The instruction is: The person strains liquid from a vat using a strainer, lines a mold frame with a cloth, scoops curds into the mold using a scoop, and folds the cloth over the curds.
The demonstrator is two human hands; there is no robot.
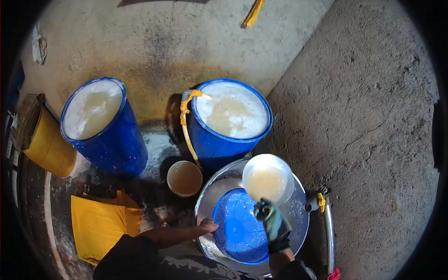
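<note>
Grey concrete forms the rough wall (368, 112) across the right of the frame. Lower centre: a broad metal vat (297, 210), its inside partly hidden by the vessels above it. Upper left and upper centre: two barrels, the left barrel (122, 144) and the centre barrel (212, 147), both blue and topped with white foam around a tan patch. A pale hose (188, 140) with a yellow wrap (185, 103) runs over the rim of the centre barrel. Lower left: a yellow cloth (95, 228). Within the vat's outline: a blue basin (234, 228), its mouth turned towards the viewer; how it is supported below cannot be seen. Above and to the right of its centre: a white bucket (266, 181) of cloudy, tan liquid, overlapping the basin's upper edge in this view. Between the barrels and the vat: a small tub (185, 178), also with tan contents. Right of the vat: a yellow-handled valve (321, 202).

The gloved right hand (275, 224) grips the near edge of the white bucket; the bare left hand (208, 226) grasps the left rim of the blue basin. Sound handling, as judged here: the full bucket, borne at one edge, is liable to tip, so a firm grip and a level mouth matter; any tilt is best slow and directed inside the vat's rim. The left hand should keep the basin steady, fingers clear of its mouth.
</note>
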